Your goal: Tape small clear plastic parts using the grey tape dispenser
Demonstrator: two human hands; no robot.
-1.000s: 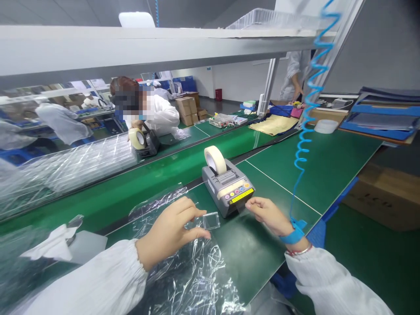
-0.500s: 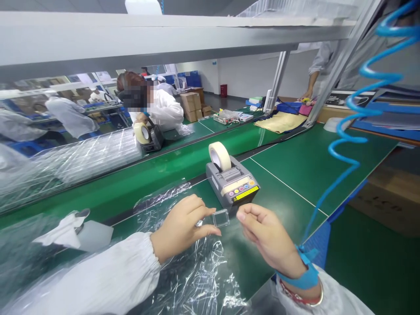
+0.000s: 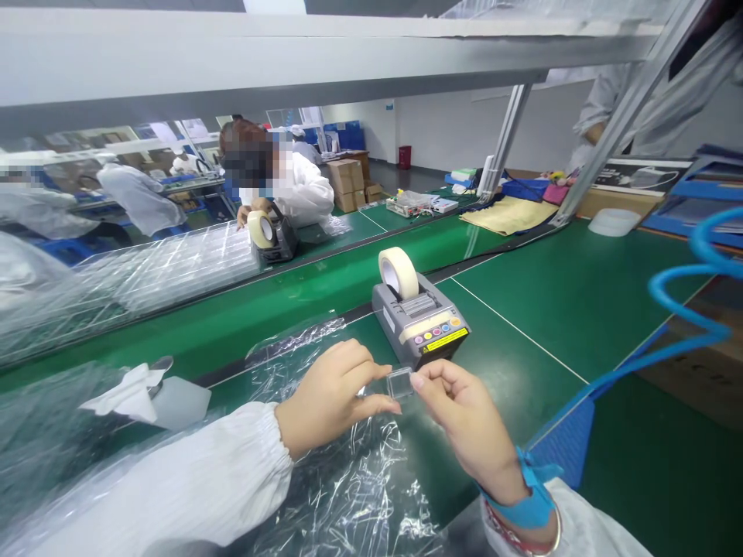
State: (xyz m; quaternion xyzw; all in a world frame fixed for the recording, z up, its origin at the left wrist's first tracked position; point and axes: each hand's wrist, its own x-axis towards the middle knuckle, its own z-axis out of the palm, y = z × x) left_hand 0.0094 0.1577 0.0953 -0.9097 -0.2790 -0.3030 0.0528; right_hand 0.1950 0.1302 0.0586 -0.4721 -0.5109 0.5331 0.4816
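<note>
A small clear square plastic piece (image 3: 400, 384) with a raised rim sits between the thumb and fingers of my left hand (image 3: 335, 396). My right hand (image 3: 473, 422) is closed in a pinch, its fingertips at the right edge of the piece. Whether those fingertips hold anything is too small to make out. Just behind the piece stands a grey tape dispenser (image 3: 418, 313) carrying a roll of cream tape (image 3: 398, 272). Crumpled clear plastic film (image 3: 354, 480) lies under my left hand and forearm.
A blue coiled cord (image 3: 690, 298) hangs at the right and runs toward my right wristband (image 3: 522, 495). White scraps (image 3: 179, 402) lie at the left. Beyond the green belt (image 3: 325, 271), a co-worker (image 3: 302, 182) sits by another tape dispenser (image 3: 282, 236). A shelf (image 3: 325, 62) crosses overhead.
My right hand's fingertips have come left to the edge of the clear piece, closing the gap. The blue cord has swung right and sagged. The view has shifted slightly.
</note>
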